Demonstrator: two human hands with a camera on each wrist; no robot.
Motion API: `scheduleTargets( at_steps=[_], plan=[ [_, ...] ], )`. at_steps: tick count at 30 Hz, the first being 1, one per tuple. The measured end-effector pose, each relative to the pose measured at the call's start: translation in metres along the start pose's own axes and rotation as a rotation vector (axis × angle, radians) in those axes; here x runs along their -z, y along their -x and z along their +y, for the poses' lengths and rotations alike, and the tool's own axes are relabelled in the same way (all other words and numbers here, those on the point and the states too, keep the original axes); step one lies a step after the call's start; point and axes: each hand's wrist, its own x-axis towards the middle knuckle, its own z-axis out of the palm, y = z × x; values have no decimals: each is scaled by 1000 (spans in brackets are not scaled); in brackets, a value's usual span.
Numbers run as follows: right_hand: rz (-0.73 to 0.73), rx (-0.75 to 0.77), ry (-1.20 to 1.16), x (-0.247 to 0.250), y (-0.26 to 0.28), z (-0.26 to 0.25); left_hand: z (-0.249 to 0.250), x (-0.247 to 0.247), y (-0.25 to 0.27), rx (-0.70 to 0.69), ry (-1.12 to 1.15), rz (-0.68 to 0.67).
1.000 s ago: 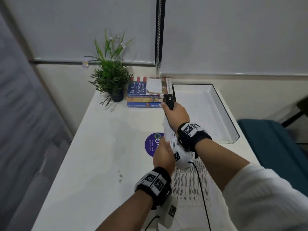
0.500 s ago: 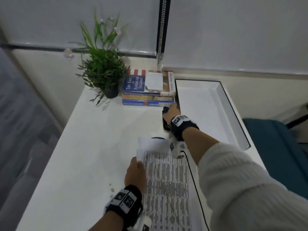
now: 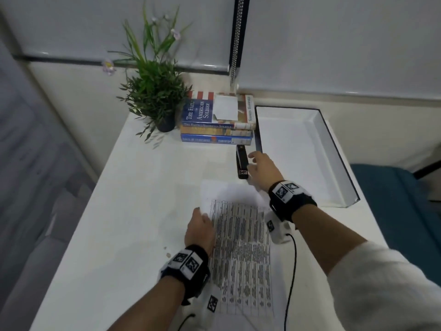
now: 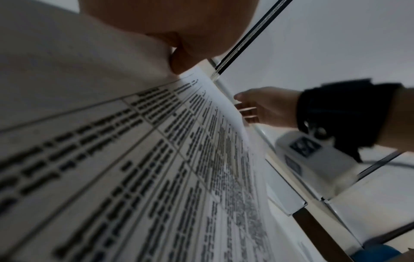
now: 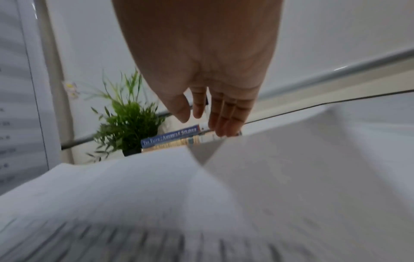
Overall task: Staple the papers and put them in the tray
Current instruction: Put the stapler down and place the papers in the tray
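The printed papers (image 3: pixel 241 247) lie along the white table in front of me, their top end curling up. My left hand (image 3: pixel 201 216) pinches their upper left edge; in the left wrist view my thumb (image 4: pixel 179 60) presses on the sheet (image 4: pixel 156 159). The black stapler (image 3: pixel 241 161) lies on the table, just in front of the books. My right hand (image 3: pixel 251 167) hovers beside it with fingers straight and apart, holding nothing; the right wrist view shows the same open right hand (image 5: pixel 202 124). The white tray (image 3: pixel 319 149) stands at the far right, with nothing in it.
A stack of books (image 3: pixel 214 125) with a white note on top sits at the back, left of the tray. A potted plant (image 3: pixel 155 91) stands beside the books. The table's right edge borders a blue seat (image 3: pixel 393 199). Cables run from both wrist cameras.
My right hand has set the stapler down in front of the books and let go of it. My left hand has drawn the papers back toward me, and they now lie flatter.
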Motion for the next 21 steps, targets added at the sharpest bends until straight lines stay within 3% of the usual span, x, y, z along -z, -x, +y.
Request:
scheduleTargets(
  at_steps=[2,8,12,15,17,21],
  plan=[
    [85,40,-80,12,30,15,7,8,7,-53,11,17],
    [258,-24,-446,56,105,49,64,40,19,-241,92,116],
    [137,-98,-710,74,135,57,120,42,6,-277,267,156],
    [78,-158,-626,80,157,70,163,35,0,-289,378,138],
    [108,-196,-578,80,167,87,187,26,2,-308,430,85],
    [221,-289,-569,95,158,124,211,-4,11,-268,350,-187]
  ],
)
